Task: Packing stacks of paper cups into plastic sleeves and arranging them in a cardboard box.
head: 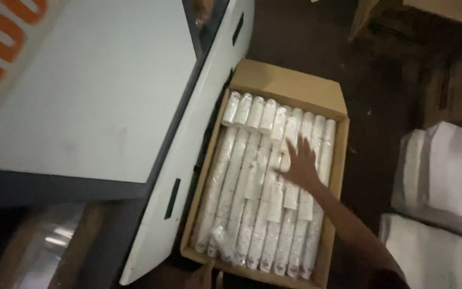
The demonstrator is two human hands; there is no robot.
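The right hand, fingers spread wide and holding nothing, lies flat on the wrapped sleeves of paper cups packed in the open cardboard box, where heavy pressing would likely crush them.

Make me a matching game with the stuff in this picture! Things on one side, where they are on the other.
Things:
1. right hand
2. cardboard box
3. grey machine
4. white bundles

Places:
A. on the floor, far right
B. spread flat on the sleeves of paper cups
C. left of the box
D. on the floor, holding the cup sleeves

Pairs: 1-B, 2-D, 3-C, 4-A
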